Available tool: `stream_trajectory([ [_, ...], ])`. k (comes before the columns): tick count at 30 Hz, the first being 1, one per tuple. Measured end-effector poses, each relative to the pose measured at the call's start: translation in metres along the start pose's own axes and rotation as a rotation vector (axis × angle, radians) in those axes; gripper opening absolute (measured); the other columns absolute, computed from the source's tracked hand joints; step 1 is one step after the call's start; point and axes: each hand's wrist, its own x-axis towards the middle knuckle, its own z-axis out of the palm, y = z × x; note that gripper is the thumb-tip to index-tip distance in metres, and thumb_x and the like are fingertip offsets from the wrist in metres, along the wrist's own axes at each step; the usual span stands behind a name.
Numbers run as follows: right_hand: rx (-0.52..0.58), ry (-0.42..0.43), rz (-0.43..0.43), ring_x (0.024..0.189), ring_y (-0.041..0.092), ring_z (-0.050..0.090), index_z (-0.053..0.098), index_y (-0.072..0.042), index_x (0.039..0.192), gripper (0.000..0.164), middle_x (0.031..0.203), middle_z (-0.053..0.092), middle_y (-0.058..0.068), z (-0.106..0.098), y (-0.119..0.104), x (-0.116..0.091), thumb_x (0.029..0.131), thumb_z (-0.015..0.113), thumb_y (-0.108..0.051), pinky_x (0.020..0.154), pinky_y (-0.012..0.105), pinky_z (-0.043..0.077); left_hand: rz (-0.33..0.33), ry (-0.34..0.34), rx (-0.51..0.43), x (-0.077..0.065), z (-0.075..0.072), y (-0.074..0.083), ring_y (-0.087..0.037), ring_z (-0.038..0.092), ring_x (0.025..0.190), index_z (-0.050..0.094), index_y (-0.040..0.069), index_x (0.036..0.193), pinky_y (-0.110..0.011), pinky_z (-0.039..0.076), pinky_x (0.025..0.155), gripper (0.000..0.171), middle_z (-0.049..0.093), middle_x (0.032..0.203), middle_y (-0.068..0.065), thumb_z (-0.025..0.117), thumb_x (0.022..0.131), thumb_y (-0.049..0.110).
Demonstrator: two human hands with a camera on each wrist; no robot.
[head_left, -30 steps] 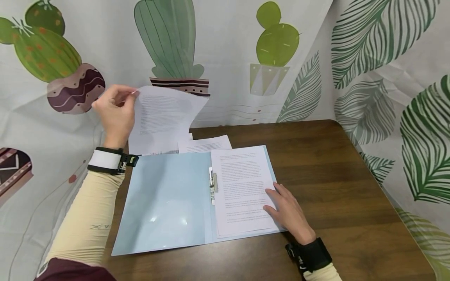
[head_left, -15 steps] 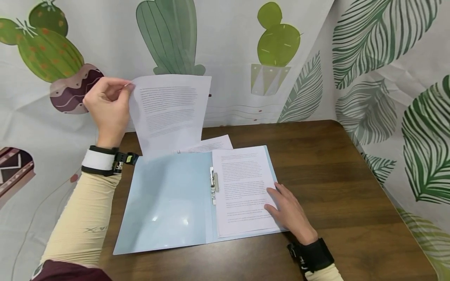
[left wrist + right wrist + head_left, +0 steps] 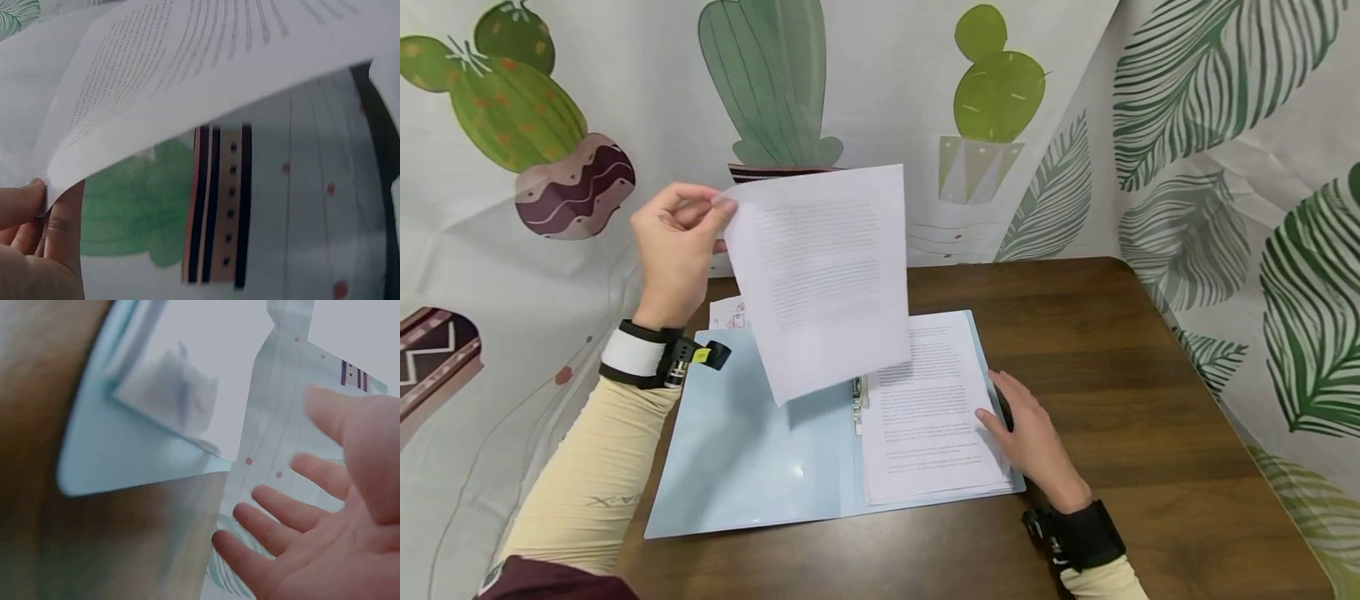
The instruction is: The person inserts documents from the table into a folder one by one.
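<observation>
Sheet (image 3: 827,283) is pinched by L hand (image 3: 673,248) above blue folder (image 3: 737,479), & R hand (image 3: 1036,437), w/ fingers spread, is nr papers (image 3: 925,454).

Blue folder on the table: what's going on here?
A person's left grip pinches a printed sheet by its upper left corner, holding it up over the open blue folder on the wooden table. More printed pages lie on the folder's right side, next to the metal clip. The right grip holds nothing, close to the folder's right edge.
</observation>
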Motion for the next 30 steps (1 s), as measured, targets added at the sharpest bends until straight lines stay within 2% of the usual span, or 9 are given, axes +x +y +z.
stream_trajectory([
  [6, 0.147, 0.106, -0.055, 0.139, 0.043, 0.048, 0.036, -0.003, 0.157, 0.066, 0.155, 0.045, 0.024, -0.007, -0.007, 0.006, 0.102, 0.067, -0.023, 0.108, 0.059, 0.041, -0.172, -0.072, -0.037, -0.022, 0.018, -0.012, -0.017, 0.074, 0.076, 0.072, -0.001, 0.099, -0.025, 0.058, 0.057, 0.015, 0.078, 0.094, -0.009, 0.08, 0.087, 0.001],
  [9, 0.253, 0.126, -0.086, 0.136, 0.039, 0.053, 0.036, -0.005, 0.158, 0.065, 0.152, 0.05, 0.022, -0.01, -0.012, 0.008, 0.103, 0.066, -0.021, 0.107, 0.051, 0.044, -0.237, -0.113, -0.072, -0.032, 0.027, -0.021, -0.019, 0.075, 0.077, 0.07, -0.001, 0.1, -0.029, 0.06, 0.061, 0.013, 0.078, 0.095, -0.009, 0.077, 0.089, -0.001],
  [12, 0.371, 0.114, -0.118, 0.132, 0.034, 0.058, 0.038, -0.007, 0.157, 0.06, 0.149, 0.054, 0.019, -0.012, -0.014, 0.009, 0.103, 0.064, -0.016, 0.104, 0.036, 0.047, -0.282, -0.146, -0.106, -0.041, 0.036, -0.028, -0.02, 0.076, 0.079, 0.069, -0.001, 0.101, -0.033, 0.061, 0.063, 0.012, 0.078, 0.095, -0.009, 0.075, 0.091, -0.002],
  [14, 0.432, 0.099, -0.125, 0.128, 0.033, 0.061, 0.042, -0.006, 0.155, 0.056, 0.145, 0.058, 0.019, -0.012, -0.016, 0.01, 0.104, 0.063, -0.013, 0.1, 0.026, 0.05, -0.296, -0.172, -0.092, -0.047, 0.041, -0.032, -0.019, 0.076, 0.081, 0.069, -0.001, 0.102, -0.033, 0.061, 0.064, 0.012, 0.078, 0.096, -0.007, 0.074, 0.092, -0.001],
  [17, 0.485, 0.071, -0.091, 0.121, 0.028, 0.066, 0.048, -0.002, 0.151, 0.05, 0.136, 0.064, 0.021, -0.013, -0.019, 0.01, 0.104, 0.062, -0.013, 0.091, 0.015, 0.05, -0.324, -0.197, -0.069, -0.056, 0.048, -0.039, -0.018, 0.075, 0.084, 0.068, -0.001, 0.105, -0.034, 0.061, 0.066, 0.013, 0.078, 0.096, -0.005, 0.074, 0.093, 0.001],
  [20, 0.502, 0.057, -0.035, 0.102, 0.02, 0.071, 0.055, 0.0, 0.144, 0.045, 0.123, 0.071, 0.02, -0.013, -0.021, 0.008, 0.104, 0.064, -0.017, 0.078, 0.016, 0.053, -0.356, -0.216, -0.042, -0.064, 0.053, -0.045, -0.019, 0.075, 0.085, 0.067, -0.001, 0.107, -0.034, 0.062, 0.067, 0.015, 0.077, 0.097, -0.005, 0.074, 0.094, 0.003],
  [24, 0.545, 0.048, 0.014, 0.076, 0.014, 0.063, 0.063, -0.002, 0.136, 0.038, 0.107, 0.077, 0.015, -0.012, -0.023, 0.005, 0.103, 0.066, -0.019, 0.064, 0.022, 0.048, -0.393, -0.223, -0.013, -0.074, 0.058, -0.055, -0.02, 0.074, 0.086, 0.068, 0.001, 0.108, -0.034, 0.062, 0.067, 0.015, 0.077, 0.098, -0.006, 0.074, 0.094, 0.005],
  [30, 0.577, 0.07, 0.071, 0.064, 0.015, 0.056, 0.07, -0.003, 0.125, 0.028, 0.094, 0.077, 0.012, -0.009, -0.023, 0.001, 0.101, 0.068, -0.018, 0.055, 0.023, 0.042, -0.444, -0.205, -0.014, -0.083, 0.059, -0.068, -0.021, 0.074, 0.087, 0.069, 0.002, 0.107, -0.034, 0.062, 0.067, 0.015, 0.077, 0.101, -0.009, 0.075, 0.093, 0.005],
])
